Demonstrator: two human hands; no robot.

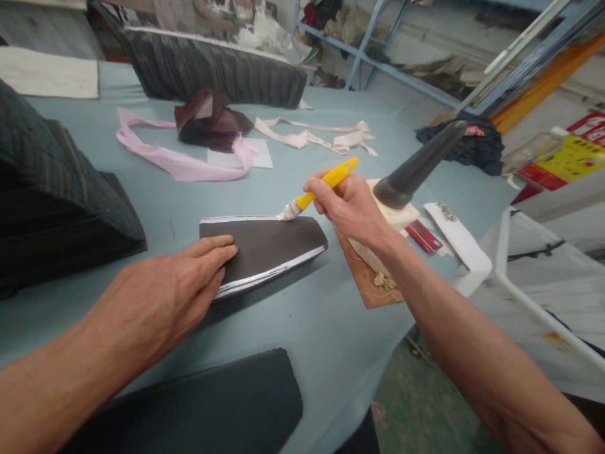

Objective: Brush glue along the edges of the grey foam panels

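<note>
A stack of dark, tapered flat pieces (269,246) lies on the table, its long edges smeared with white paste. My left hand (189,271) rests on the stack's left end, fingers stretched out over the top piece; the thumb is hidden. In my right hand (347,202) is a yellow-handled paintbrush (326,184), gripped between thumb and fingers. Its white-coated bristles touch the far edge of the stack. Closer to me, partly behind my left forearm, is another dark flat piece (227,403).
Tall stacks of dark pieces stand left (61,195) and at the back (212,66). Pink cloth (189,167), a brown bundle (208,120) and white strips (302,135) lie beyond the stack. Right are a black cone-shaped object (418,167), a brown board (368,287) and a red packet (424,236).
</note>
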